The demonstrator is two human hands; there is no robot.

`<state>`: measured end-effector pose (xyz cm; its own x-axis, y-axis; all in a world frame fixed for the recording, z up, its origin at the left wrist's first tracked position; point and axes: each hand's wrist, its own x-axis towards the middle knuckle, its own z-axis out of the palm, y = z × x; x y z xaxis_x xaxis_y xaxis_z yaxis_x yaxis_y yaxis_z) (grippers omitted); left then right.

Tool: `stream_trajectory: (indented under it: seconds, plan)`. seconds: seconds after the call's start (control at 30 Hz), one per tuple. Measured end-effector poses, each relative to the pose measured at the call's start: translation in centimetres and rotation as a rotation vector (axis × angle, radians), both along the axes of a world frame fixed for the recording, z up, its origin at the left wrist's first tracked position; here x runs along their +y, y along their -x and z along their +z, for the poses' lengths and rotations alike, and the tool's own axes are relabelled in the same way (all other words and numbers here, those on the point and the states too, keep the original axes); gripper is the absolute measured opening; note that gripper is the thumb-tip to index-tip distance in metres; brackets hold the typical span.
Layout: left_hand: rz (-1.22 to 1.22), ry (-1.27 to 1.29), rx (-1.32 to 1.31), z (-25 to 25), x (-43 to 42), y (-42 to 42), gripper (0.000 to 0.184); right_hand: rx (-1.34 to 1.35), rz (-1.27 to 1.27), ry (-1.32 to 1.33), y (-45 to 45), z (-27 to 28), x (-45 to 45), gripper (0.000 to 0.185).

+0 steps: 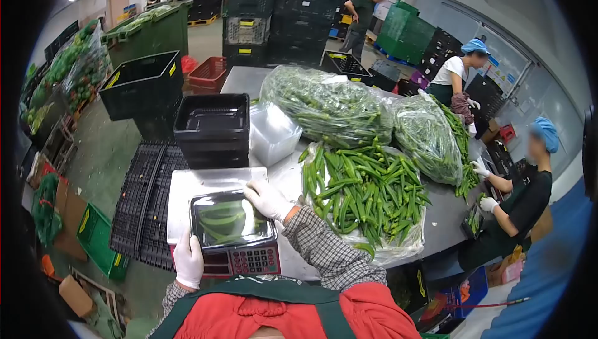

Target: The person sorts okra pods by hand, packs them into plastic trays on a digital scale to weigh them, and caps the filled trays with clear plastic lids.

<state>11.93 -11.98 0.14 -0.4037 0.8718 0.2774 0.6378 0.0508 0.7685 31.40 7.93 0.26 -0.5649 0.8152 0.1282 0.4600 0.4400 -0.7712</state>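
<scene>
A black plastic tray (pixel 232 219) of okra, with a clear lid over it, is above a red digital scale (pixel 254 260) and its pale platform (pixel 180 184). My left hand (pixel 189 259), in a white glove, grips the tray's left edge near the lower corner. At the upper right corner, my gloved right hand (pixel 269 201) has its fingers closed on the lid's rim. Just behind the scale stand a tall stack of black trays (pixel 212 128) and a stack of clear lids (pixel 274 135). A heap of loose okra (pixel 367 189) lies on plastic to the right.
Large plastic bags of okra (pixel 324 105) cover the back of the metal table (pixel 293 264). Two co-workers in blue caps are on the right, one (pixel 523 196) handling a tray. Black crates (pixel 140 87) and a black plastic pallet (pixel 146 202) are at the left.
</scene>
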Motion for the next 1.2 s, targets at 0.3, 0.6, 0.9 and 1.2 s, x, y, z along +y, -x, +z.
stream_trajectory:
  seconds: [0.3,0.6,0.9,1.2]
  plan:
    - [0.024,-0.06,-0.183,-3.4,-0.1,-0.7,0.046,-0.016,-0.002,-0.209,-0.4,0.1,0.6,0.046]
    - [-0.014,-0.103,-0.106,-4.0,1.9,-0.4,0.048,-0.327,0.284,-0.487,-1.0,4.4,-2.7,0.094]
    - [-0.066,0.101,-1.121,0.2,9.0,4.6,0.023,-0.432,0.364,-0.435,-1.0,4.9,-2.4,0.106]
    - [-0.372,0.147,-1.45,-1.2,12.3,6.2,0.041,-0.431,0.36,-0.375,-1.1,4.8,-2.2,0.107]
